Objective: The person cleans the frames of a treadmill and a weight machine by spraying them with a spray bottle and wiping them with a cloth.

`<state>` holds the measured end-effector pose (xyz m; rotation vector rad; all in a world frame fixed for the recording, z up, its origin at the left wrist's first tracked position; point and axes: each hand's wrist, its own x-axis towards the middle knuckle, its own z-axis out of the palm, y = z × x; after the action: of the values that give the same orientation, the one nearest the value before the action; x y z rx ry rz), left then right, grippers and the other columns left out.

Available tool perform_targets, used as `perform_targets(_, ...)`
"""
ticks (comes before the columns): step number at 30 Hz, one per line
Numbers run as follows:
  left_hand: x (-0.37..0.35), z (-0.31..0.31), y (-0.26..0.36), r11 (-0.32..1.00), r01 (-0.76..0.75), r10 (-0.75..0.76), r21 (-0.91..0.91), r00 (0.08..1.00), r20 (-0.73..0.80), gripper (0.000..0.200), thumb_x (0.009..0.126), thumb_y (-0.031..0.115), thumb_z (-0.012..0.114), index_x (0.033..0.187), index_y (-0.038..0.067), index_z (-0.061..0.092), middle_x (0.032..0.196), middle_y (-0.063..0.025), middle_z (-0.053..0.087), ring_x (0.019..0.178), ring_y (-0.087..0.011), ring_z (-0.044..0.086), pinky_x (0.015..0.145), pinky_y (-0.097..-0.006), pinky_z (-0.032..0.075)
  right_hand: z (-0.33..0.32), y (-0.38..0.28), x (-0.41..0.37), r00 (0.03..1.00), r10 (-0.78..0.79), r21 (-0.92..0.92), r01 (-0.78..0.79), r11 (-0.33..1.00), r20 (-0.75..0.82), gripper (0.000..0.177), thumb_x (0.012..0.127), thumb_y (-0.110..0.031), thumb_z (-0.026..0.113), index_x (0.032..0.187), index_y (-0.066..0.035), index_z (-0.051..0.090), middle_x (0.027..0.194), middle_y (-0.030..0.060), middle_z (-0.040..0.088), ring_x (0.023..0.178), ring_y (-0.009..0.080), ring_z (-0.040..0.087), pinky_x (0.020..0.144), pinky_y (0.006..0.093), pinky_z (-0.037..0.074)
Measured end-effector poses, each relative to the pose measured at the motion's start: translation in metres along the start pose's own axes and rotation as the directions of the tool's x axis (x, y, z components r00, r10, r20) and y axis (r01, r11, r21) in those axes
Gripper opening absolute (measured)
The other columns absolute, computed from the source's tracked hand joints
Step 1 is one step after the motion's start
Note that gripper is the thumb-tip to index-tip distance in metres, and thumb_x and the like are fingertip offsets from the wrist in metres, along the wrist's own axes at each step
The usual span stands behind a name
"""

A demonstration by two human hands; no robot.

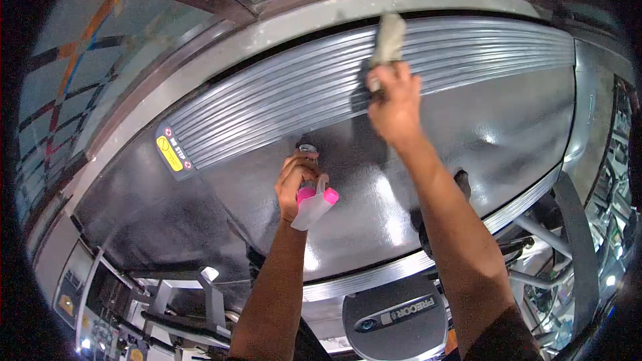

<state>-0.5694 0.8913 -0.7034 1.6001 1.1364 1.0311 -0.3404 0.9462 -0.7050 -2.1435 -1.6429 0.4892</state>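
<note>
My left hand (299, 177) is wrapped round a spray bottle (314, 210) with bright pink parts and a whitish, see-through piece. It hovers over the glossy black belt (267, 190) of a treadmill. Farther forward, my right hand (396, 103) grips a beige cloth (390, 40), slightly smeared by motion. The cloth overlaps the ridged grey side rail (287, 97) in this view, its far end near the rail's outer edge. A dark shadow lies beside the right hand.
A yellow "no step" label (172, 152) marks the rail's left end. Closer to me is a rounded dark Precor cover (394, 324). Metal frames of other equipment (200, 301) stand at lower left. Glass panels with a dark frame (221, 0) run along the far side.
</note>
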Motion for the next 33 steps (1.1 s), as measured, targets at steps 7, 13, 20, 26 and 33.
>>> perform_targets(7, -0.004, 0.001, 0.001, 0.998, -0.034, 0.032, 0.06, 0.999, 0.021, 0.025, 0.075, 0.003, 0.075, 0.07, 0.005, 0.05, 0.079, -0.0134, 0.064, 0.092, -0.0308, 0.067, 0.083, -0.0408, 0.051, -0.012, -0.033, -0.016, 0.909, -0.184, -0.111, 0.241, 0.964, 0.374, 0.047, 0.067, 0.002, 0.068, 0.107, -0.022, 0.063, 0.12, 0.0085, 0.053, 0.103, 0.036, 0.051, 0.086, 0.0473, 0.048)
perform_targets(13, -0.007, -0.007, 0.0, 0.997, -0.061, 0.062, -0.051, 0.998, 0.025, 0.025, 0.075, -0.001, 0.076, 0.077, 0.005, 0.053, 0.08, -0.0111, 0.062, 0.094, -0.0302, 0.066, 0.089, -0.0423, 0.051, -0.06, 0.034, 0.007, 0.928, 0.32, -0.544, -0.17, 0.821, 0.192, 0.058, 0.079, -0.004, 0.066, 0.133, -0.021, 0.055, 0.127, 0.0141, 0.051, 0.112, 0.0413, 0.051, 0.094, 0.0509, 0.047)
perform_targets(20, -0.072, -0.106, 0.028, 0.99, 0.124, -0.123, 0.067, 0.992, -0.023, 0.02, 0.08, -0.001, 0.074, 0.097, 0.002, 0.065, 0.103, -0.0174, 0.07, 0.097, -0.0333, 0.068, 0.09, -0.041, 0.052, 0.068, -0.107, -0.044, 0.988, 0.081, -0.296, -0.04, 0.954, 0.13, 0.059, 0.067, -0.004, 0.071, 0.123, -0.014, 0.055, 0.132, 0.0168, 0.049, 0.118, 0.0394, 0.05, 0.093, 0.0512, 0.046)
perform_targets(26, -0.147, -0.242, 0.07, 0.929, 0.34, -0.337, 0.147, 0.94, -0.048, 0.016, 0.082, 0.009, 0.073, 0.095, 0.002, 0.065, 0.097, -0.0152, 0.07, 0.095, -0.0309, 0.068, 0.087, -0.0408, 0.052, 0.072, -0.2, -0.1, 0.818, 0.108, 0.042, -0.159, 0.986, 0.565, 0.064, 0.072, 0.0, 0.071, 0.13, -0.013, 0.049, 0.137, 0.0225, 0.047, 0.122, 0.0442, 0.049, 0.098, 0.0463, 0.047)
perform_targets(33, -0.211, -0.335, 0.148, 0.923, 0.373, -0.364, 0.099, 0.926, -0.097, 0.016, 0.076, 0.003, 0.075, 0.081, 0.003, 0.06, 0.086, -0.0116, 0.067, 0.092, -0.0324, 0.067, 0.083, -0.0434, 0.054, 0.003, -0.267, -0.198, 0.509, 0.248, 0.243, -0.714, 0.657, 0.824, 0.055, 0.08, -0.021, 0.078, 0.129, -0.007, 0.056, 0.123, 0.0173, 0.064, 0.11, 0.0346, 0.065, 0.092, 0.0405, 0.052)
